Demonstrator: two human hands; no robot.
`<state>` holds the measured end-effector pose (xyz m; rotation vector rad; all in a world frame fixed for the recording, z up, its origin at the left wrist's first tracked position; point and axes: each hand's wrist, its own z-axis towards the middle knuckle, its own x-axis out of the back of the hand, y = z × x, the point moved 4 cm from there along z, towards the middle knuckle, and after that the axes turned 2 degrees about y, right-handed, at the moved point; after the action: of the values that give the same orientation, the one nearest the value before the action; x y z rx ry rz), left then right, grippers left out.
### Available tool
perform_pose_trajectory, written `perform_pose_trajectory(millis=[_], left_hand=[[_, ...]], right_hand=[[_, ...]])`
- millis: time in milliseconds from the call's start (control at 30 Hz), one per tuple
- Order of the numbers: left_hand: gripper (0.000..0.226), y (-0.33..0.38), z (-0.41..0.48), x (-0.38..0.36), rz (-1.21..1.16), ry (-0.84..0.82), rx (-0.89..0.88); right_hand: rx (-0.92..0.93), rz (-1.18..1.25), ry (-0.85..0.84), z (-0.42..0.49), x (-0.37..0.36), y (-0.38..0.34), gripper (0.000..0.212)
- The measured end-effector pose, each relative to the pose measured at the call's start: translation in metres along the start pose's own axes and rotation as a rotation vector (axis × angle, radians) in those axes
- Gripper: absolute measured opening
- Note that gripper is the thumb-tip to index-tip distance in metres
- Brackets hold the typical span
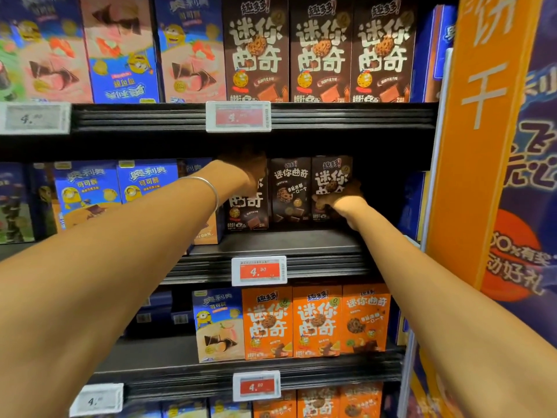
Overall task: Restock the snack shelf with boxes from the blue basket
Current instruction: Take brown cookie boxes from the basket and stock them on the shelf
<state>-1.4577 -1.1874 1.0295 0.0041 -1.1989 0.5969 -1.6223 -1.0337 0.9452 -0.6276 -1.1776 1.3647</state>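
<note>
Three dark brown cookie boxes stand upright side by side deep on the middle shelf (271,239). My left hand (245,173) reaches in and grips the top of the left brown box (248,211). My right hand (339,196) holds the lower front of the right brown box (331,173), fingers curled round its edge. The middle brown box (290,193) stands between them, untouched. Both hands are in shadow under the upper shelf. The blue basket is out of view.
Blue cartoon boxes (117,191) fill the middle shelf to the left. Brown boxes (319,49) line the shelf above; orange boxes (316,321) sit on the shelf below. An orange sign panel (476,140) borders the right side. Price tags (259,270) hang on shelf edges.
</note>
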Motion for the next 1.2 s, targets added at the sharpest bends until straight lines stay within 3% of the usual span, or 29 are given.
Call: perform_pose_trajectory(millis=[133,267,400,567,967,1200], left_hand=[[0.041,0.0002,0.0046,-0.0014,-0.023,-0.045,0.012],[0.053,-0.0025,0.0071,-0.0092,-0.052,-0.115,0.078],[0.056,0.001,0.0045,-0.0012,-0.047,0.002,0.025],[0.067,0.0005,0.0059,-0.0016,-0.041,0.015,0.022],[0.06,0.0009,0.0078,-0.0032,0.001,0.018,0.001],[0.067,0.0003,0.0057,-0.0029,-0.05,0.013,0.02]], right_hand=[[-0.022,0.049,-0.028,0.0017,-0.0043,0.0011,0.091],[-0.035,0.056,-0.013,0.0033,-0.0021,0.0012,0.094],[-0.044,0.073,-0.001,0.0025,0.0008,0.0013,0.094],[-0.05,0.073,0.011,0.0011,0.0043,-0.0006,0.094],[-0.056,0.072,-0.04,-0.0033,0.0017,-0.0032,0.085],[-0.122,0.155,-0.058,-0.0025,0.0034,-0.0032,0.075]])
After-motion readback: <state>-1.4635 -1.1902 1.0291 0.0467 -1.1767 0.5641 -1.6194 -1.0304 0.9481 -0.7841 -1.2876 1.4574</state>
